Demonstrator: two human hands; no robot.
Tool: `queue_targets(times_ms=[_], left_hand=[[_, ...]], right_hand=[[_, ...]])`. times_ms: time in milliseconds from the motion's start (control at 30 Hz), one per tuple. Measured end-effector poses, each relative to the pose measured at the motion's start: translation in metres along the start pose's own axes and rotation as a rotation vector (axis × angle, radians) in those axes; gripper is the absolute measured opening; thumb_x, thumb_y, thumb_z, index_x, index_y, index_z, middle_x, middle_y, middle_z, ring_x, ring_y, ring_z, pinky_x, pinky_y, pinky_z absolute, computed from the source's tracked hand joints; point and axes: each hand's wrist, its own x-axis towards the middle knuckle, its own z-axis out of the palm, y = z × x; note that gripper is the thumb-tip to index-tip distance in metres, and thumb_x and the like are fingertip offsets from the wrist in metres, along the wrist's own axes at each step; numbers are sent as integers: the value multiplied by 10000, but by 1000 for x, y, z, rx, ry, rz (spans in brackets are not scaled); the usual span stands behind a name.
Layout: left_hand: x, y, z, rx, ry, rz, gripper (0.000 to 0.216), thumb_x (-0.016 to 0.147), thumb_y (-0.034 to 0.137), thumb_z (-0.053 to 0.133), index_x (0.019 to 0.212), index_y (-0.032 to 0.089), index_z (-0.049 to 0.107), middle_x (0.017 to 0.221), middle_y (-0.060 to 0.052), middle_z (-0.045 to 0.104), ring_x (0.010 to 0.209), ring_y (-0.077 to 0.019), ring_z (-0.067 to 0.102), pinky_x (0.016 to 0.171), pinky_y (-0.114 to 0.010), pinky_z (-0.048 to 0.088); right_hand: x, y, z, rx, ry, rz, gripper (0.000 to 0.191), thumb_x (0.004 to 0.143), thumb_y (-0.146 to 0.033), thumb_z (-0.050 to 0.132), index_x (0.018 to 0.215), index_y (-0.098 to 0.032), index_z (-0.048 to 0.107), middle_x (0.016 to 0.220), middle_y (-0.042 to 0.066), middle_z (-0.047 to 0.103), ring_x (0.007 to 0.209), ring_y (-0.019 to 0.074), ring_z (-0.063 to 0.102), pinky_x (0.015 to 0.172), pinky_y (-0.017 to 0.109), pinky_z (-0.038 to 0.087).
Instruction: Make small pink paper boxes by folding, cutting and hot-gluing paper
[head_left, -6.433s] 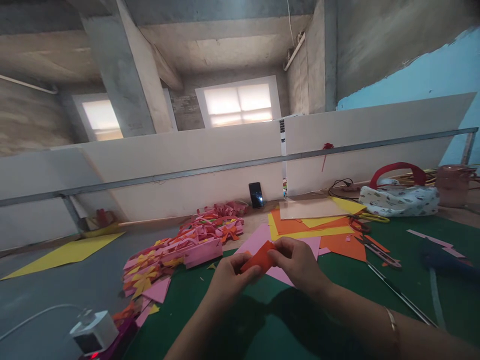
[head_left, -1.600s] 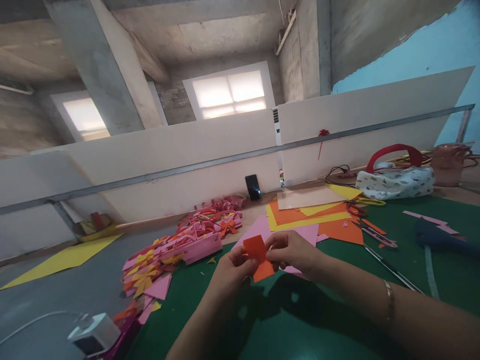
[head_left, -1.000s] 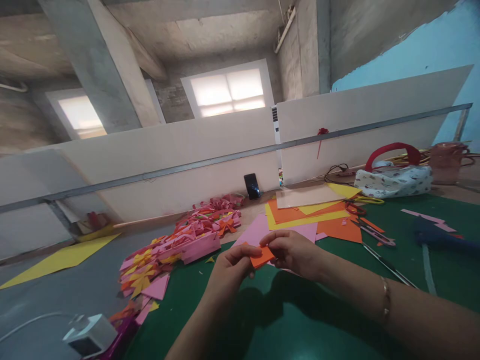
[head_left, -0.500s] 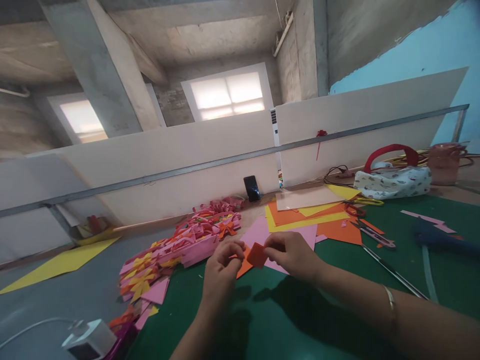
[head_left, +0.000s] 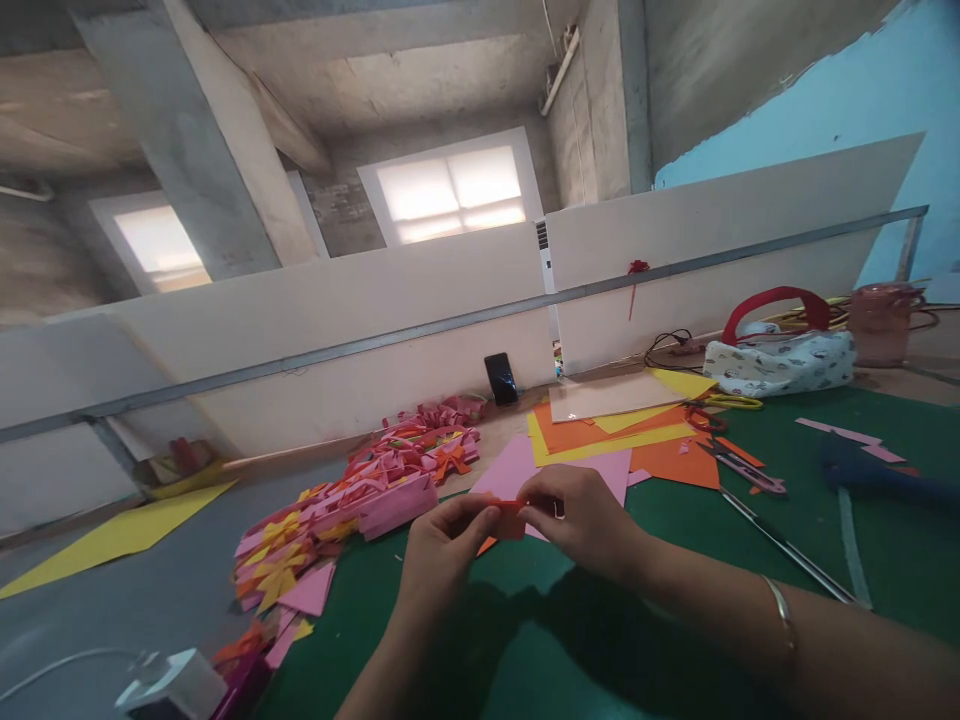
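Observation:
A small piece of orange paper (head_left: 511, 522) is pinched between my two hands above the green table mat (head_left: 360, 610). My left hand (head_left: 448, 535) grips its left edge between thumb and fingers. At the opposite edge, the thumb and fingertips of my right hand (head_left: 581, 515) are closed on it. Pink paper sheets (head_left: 510, 465) lie flat just behind my hands. Left of them is a heap of pink, orange and yellow cut and folded paper pieces (head_left: 390, 460).
Orange and yellow sheets (head_left: 664, 465) lie beyond my right hand, with scissors (head_left: 739, 465) and a metal rod (head_left: 787, 550) beside them. A phone (head_left: 501, 378) leans on the white partition. A patterned bag (head_left: 780, 362) stands far right; a white charger (head_left: 172, 685) sits near left.
My hands have come closer together. The orange paper has turned from a tilted diamond to a level strip, now gripped at both ends.

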Motion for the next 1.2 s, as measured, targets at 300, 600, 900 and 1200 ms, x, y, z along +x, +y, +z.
queue_targets(times_ms=[300, 600, 900, 1200], left_hand=[[4, -8, -1, -70, 10, -33, 228, 591, 346, 724, 729, 168, 687, 728, -31, 709, 700, -185, 641, 673, -279, 489], [7, -13, -3, -98, -48, -50, 260, 585, 360, 727, 753, 165, 691, 727, -20, 696, 679, -154, 612, 638, -242, 468], [1, -8, 3, -37, -135, 4, 223, 644, 346, 681, 767, 160, 679, 693, -15, 662, 635, -135, 564, 595, -233, 435], [2, -10, 0, -48, -158, -84, 241, 628, 344, 701, 770, 150, 707, 693, -37, 675, 627, -140, 553, 612, -250, 424]], right_hand=[[0, 2, 0, -15, 18, 8, 98, 774, -202, 564, 762, -188, 660, 738, 35, 671, 648, 145, 554, 581, 252, 388], [0, -2, -2, 107, 31, 84, 99, 741, -192, 577, 707, -173, 668, 664, 11, 658, 597, 117, 544, 548, 218, 388], [2, -3, -1, 275, -16, 144, 111, 691, -145, 542, 632, -142, 637, 589, -7, 589, 558, 99, 508, 505, 192, 375], [4, -7, -3, 458, -22, 321, 81, 620, -116, 550, 561, -144, 598, 511, -36, 524, 511, 84, 457, 471, 189, 350]])
